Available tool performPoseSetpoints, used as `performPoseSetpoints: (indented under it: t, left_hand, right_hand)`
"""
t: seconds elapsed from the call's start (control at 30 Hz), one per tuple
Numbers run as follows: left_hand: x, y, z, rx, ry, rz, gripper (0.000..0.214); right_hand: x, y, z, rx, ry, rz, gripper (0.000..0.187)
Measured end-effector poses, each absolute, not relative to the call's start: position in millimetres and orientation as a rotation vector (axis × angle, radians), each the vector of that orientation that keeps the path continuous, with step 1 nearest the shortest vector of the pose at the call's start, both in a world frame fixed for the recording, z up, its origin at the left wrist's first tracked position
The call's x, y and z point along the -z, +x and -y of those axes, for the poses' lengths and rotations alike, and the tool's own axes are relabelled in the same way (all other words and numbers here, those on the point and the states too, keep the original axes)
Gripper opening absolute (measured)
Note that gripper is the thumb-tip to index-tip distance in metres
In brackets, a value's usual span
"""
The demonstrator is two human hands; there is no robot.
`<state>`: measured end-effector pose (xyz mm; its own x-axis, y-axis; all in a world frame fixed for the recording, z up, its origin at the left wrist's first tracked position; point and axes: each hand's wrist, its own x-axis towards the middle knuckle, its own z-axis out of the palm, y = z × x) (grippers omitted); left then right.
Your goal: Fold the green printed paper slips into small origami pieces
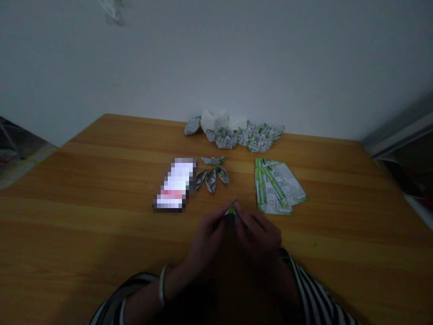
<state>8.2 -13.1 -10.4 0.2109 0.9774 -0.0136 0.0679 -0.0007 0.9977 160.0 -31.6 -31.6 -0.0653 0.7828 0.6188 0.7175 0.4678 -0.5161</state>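
Between my two hands, near the front of the wooden table, is a small folded paper piece (232, 210) with green and white print. My left hand (209, 230) pinches its left side, and my right hand (257, 232) pinches the right side. Both hands are closed, with the fingertips close together at the top of the paper. Much of the piece is hidden by my fingers and by shadow. Just beyond my hands lie several folded paper boats (211, 180), pointed at the ends, one of them set apart behind the others.
A lit phone (176, 185), its screen blurred out, lies left of the folded pieces. Flat green and white printed leaflets (280, 187) overlap on the right. Along the wall sit crumpled-looking folded paper clusters (260, 135) and white tissue (214, 119). The wooden table (84, 180) meets the wall.
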Motion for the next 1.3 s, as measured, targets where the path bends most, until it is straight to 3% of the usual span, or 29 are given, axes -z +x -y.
performPoseSetpoints:
  t: [0.23, 0.63, 0.73, 0.83, 1.13, 1.3]
  left_hand:
    - [5.7, 10.9, 11.1, -0.986, 0.948, -1.106, 0.029]
    - [2.0, 2.5, 10.3, -1.107, 1.229, -1.184, 0.031]
    - [0.1, 2.9, 12.0, -1.113, 1.311, -1.157, 0.032]
    - [1.8, 3.1, 10.5, -1.123, 1.253, -1.199, 0.034]
    - [5.7, 3.9, 12.8, -1.088, 1.259, -1.155, 0.034]
    - [6.7, 4.5, 15.5, -1.139, 1.233, -1.222, 0.039]
  right_hand:
    - [19.7, 156.2, 27.8, -0.592, -1.210, 1.434, 0.034]
    - [21.2, 156.6, 23.7, -1.223, -1.147, 1.116, 0.023]
    - [21.2, 156.6, 20.9, -1.329, -1.196, 0.945, 0.037]
    - [20.9, 160.9, 18.5, -1.396, -1.097, 0.940, 0.049]
    - [18.3, 160.5, 22.8, -1.140, -1.188, 1.109, 0.022]
    - [16.7, 157.0, 28.8, -1.121, -1.146, 1.194, 0.034]
